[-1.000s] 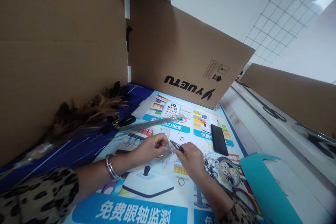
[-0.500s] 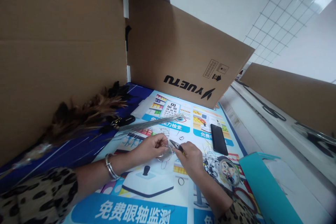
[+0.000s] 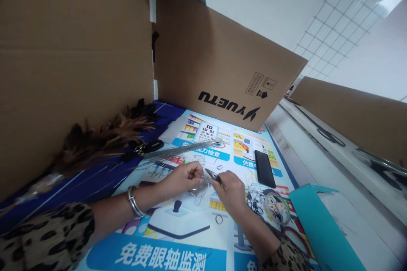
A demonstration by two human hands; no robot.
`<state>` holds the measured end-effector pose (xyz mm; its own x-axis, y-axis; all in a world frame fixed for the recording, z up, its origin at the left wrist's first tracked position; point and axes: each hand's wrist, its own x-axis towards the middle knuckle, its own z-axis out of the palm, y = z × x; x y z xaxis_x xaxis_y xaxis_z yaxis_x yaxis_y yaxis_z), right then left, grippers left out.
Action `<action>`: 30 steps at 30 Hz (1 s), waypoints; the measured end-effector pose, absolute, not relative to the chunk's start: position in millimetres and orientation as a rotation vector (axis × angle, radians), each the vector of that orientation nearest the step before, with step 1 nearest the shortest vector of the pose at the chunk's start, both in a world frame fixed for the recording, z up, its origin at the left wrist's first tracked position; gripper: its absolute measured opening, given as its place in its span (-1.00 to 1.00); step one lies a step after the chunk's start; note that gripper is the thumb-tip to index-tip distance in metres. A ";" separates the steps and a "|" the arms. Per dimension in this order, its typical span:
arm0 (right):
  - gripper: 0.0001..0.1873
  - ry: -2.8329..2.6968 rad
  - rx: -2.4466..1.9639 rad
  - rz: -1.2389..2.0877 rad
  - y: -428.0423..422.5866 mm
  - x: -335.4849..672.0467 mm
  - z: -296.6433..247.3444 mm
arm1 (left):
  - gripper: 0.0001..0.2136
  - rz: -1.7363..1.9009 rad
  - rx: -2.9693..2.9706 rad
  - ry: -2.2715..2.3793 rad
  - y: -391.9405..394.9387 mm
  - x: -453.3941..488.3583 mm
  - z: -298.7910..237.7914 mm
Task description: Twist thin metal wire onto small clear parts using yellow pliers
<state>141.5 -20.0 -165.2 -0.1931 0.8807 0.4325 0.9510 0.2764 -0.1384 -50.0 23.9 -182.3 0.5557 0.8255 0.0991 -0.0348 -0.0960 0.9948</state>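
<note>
My left hand, with a silver bangle on its wrist, pinches a thin bent wire loop over the printed poster on the table. My right hand is closed round small pliers, whose dark jaws point left toward the wire by my left fingertips. Both hands sit close together, a little above the poster. A bundle of straight metal wires lies just beyond the hands.
A black phone lies right of the hands. A round tin and small wire rings lie near my right wrist. A feather duster rests at the left. Cardboard panels wall the back and left. A teal box stands at the right.
The wire loop has shifted slightly between my fingers; both hands stay almost in place.
</note>
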 end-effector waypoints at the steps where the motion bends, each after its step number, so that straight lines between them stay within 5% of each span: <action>1: -0.64 -2.125 -1.647 -0.220 -20.1 141.2 -165.5 | -0.87 0.833 1.496 0.701 24.0 -49.9 -182.4; 30: -0.64 -2.123 -1.648 -0.144 -19.3 139.2 -169.4 | -0.80 0.806 1.394 0.643 21.4 -48.8 -174.9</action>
<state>139.2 -19.3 -169.4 -0.1880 0.8944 0.4058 0.9411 0.2822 -0.1860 -48.8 21.4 -174.9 0.5887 0.8054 0.0689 -0.1121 -0.0031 0.9937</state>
